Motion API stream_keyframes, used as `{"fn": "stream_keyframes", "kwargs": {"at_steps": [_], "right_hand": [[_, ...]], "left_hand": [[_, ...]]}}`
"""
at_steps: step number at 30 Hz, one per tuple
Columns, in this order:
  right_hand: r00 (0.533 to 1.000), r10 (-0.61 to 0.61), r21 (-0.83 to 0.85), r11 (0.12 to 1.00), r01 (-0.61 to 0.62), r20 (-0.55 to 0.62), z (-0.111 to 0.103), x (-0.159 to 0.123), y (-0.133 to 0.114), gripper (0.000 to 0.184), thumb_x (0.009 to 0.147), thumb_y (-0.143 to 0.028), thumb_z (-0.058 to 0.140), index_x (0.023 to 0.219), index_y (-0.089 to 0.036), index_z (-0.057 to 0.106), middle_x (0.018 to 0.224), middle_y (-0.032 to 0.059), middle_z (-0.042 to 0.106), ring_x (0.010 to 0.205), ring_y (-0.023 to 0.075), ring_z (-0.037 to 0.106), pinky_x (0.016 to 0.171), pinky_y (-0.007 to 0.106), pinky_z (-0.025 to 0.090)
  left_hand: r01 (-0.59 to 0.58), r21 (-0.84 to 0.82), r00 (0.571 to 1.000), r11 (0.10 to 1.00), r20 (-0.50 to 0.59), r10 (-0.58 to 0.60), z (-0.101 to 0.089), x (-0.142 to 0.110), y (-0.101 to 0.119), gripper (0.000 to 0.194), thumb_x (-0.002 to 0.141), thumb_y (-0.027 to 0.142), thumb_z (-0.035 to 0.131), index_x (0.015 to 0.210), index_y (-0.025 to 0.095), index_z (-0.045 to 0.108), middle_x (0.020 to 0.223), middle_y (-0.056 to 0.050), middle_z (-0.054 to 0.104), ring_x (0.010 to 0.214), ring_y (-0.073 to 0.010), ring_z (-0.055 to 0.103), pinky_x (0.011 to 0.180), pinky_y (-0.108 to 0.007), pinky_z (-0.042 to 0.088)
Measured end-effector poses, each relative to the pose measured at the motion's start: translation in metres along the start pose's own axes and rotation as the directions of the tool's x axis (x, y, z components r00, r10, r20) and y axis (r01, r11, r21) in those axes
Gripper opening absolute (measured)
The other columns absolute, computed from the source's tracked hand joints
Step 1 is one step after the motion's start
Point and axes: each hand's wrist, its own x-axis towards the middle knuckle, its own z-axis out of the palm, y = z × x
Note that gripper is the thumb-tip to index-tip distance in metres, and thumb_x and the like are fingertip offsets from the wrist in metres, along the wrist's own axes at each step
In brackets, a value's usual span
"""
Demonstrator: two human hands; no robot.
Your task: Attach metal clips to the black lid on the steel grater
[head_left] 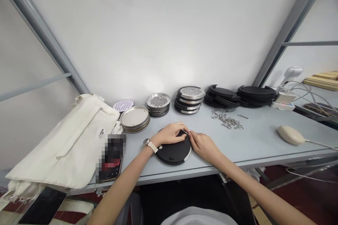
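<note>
A black round disc (173,152) with a strip of silver edge showing lies near the front of the grey table. My left hand (170,134) curves over its far side, fingers bent onto the rim and thumb on top. My right hand (204,144) is closed at the disc's right edge, with its thumb and index finger pinched together. Between my fingertips shows a thin metal piece (186,133), too small and covered to name. To the right lies a loose pile of small silver metal clips (229,121).
Along the wall stand stacks of plain metal discs (135,116), perforated grater discs (158,101), black-rimmed grater discs (190,93) and black discs (256,93). A white bag (66,144) and phone (113,163) lie left. A cream mouse-like device (291,135) and a power strip (283,106) sit right.
</note>
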Motion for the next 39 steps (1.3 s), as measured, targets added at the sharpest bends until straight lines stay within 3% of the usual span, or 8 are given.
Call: {"fn": "stream_keyframes", "kwargs": {"at_steps": [20,27,39], "right_hand": [[1.000,0.002,0.093,0.996,0.000,-0.018,-0.0016,-0.0011,0.0014,0.026,0.100,-0.030,0.030,0.088,-0.020,0.051,0.071,0.0041,0.068,0.062,0.0190,0.064,0.054,0.026,0.029],[0.997,0.063,0.228,0.971,-0.072,0.047,-0.0006,0.0019,0.0063,0.028,0.099,-0.034,0.028,0.083,-0.022,0.048,0.072,0.0024,0.067,0.065,0.0196,0.065,0.056,0.025,0.034],[0.996,0.081,0.412,0.907,-0.092,0.045,-0.0032,0.0018,0.0070,0.023,0.096,-0.037,0.032,0.082,-0.024,0.044,0.069,-0.0003,0.061,0.062,0.0186,0.061,0.059,0.025,0.039]], "left_hand": [[0.035,0.009,0.999,0.999,-0.009,-0.035,0.0023,-0.0026,-0.0016,0.021,0.087,0.022,0.051,0.102,0.020,0.066,0.098,-0.002,0.063,0.066,-0.0096,0.050,0.066,-0.022,0.041],[0.032,0.013,0.999,0.999,-0.017,-0.032,0.0003,-0.0033,0.0006,0.021,0.087,0.023,0.052,0.102,0.020,0.066,0.097,-0.002,0.063,0.065,-0.0093,0.050,0.065,-0.022,0.041],[0.008,0.095,0.998,0.995,-0.068,-0.002,-0.0006,-0.0049,0.0033,0.016,0.086,0.024,0.054,0.098,0.019,0.062,0.091,0.000,0.060,0.061,-0.0090,0.047,0.064,-0.022,0.040]]}}
